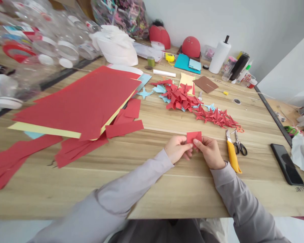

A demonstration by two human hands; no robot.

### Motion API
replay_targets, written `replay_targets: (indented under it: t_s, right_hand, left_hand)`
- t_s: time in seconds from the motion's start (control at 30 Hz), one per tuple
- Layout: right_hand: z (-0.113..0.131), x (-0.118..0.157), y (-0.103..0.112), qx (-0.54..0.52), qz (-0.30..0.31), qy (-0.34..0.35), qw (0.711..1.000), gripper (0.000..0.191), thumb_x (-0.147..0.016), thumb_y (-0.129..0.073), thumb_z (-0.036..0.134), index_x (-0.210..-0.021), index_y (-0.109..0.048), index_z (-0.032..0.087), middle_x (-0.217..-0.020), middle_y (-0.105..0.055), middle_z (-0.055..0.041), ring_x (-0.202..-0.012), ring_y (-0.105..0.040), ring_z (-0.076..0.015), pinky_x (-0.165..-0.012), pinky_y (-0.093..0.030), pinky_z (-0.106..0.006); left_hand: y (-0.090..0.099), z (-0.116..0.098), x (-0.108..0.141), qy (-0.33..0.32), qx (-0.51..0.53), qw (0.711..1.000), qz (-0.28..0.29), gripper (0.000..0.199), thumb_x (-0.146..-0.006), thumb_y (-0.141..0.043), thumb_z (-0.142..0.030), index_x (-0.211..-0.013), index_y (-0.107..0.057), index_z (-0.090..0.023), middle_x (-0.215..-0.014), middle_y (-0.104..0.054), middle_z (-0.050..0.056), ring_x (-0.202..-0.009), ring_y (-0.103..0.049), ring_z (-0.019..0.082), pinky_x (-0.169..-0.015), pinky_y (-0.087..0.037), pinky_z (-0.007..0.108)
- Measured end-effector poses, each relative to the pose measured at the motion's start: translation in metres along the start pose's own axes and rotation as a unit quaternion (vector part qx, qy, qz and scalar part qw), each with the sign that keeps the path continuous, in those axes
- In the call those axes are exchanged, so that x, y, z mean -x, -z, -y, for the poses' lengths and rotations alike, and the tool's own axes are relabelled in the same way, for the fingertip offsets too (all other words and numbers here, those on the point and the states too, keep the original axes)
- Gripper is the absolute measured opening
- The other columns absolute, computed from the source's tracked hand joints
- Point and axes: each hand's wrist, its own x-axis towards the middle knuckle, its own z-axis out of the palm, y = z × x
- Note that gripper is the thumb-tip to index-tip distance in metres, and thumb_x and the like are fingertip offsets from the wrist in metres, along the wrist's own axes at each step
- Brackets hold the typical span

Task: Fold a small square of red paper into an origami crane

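I had the left hand (176, 149) and right hand (210, 152) gripping a small red paper (193, 135) between their fingers (199, 145), over the desk (167, 195).

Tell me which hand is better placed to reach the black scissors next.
Likely the right hand: it is nearer the black scissors, with the cutter between them. The left hand is farther off. Both hold the red paper.

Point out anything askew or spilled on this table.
The red sheets on the left lie askew: their edges don't line up, and a yellow sheet juts out beneath them. Red strips lie scattered along the near side. I see no spill.
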Motion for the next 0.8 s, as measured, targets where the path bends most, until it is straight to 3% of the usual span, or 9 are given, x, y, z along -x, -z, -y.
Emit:
replay_targets:
  t_s: [0.37, 0.57, 0.8]
  right_hand:
    - [-0.0086, -0.0024, 0.0011, -0.088, -0.024, -0.039, 0.995, 0.037, -0.079, -0.053, 0.047, -0.061, -0.059, 0.015, -0.05, -0.055, 0.001, -0.045, -0.046, -0.0089, -0.046, -0.036, -0.022]
    - [-0.0019, -0.0017, 0.0019, -0.046, -0.049, -0.003, 0.998, 0.026, -0.065, -0.071, 0.035, -0.057, -0.056, 0.016, -0.051, -0.054, 0.0035, -0.047, -0.045, -0.0077, -0.048, -0.035, -0.021]
    - [-0.0057, -0.001, 0.0042, -0.045, -0.065, 0.0, 0.997, 0.029, -0.076, -0.06, 0.04, -0.06, -0.061, 0.016, -0.052, -0.056, 0.0012, -0.048, -0.048, -0.0096, -0.051, -0.038, -0.023]
  left_hand:
    - [0.0009, -0.0035, 0.0006, 0.005, 0.034, 0.999, 0.027, 0.01, -0.064, -0.063, -0.016, -0.065, -0.056, -0.009, -0.057, -0.057, 0.002, -0.048, -0.059, 0.014, -0.038, -0.05, 0.026]
    - [0.0015, -0.0052, 0.0007, 0.0, 0.024, 1.0, 0.016, 0.006, -0.063, -0.06, -0.014, -0.063, -0.057, -0.009, -0.055, -0.058, 0.002, -0.045, -0.058, 0.014, -0.033, -0.047, 0.024]
    - [0.0026, -0.0014, -0.0012, -0.064, 0.013, 0.998, -0.014, 0.021, -0.062, -0.067, -0.027, -0.06, -0.055, -0.01, -0.047, -0.056, 0.001, -0.041, -0.055, 0.012, -0.034, -0.047, 0.024]
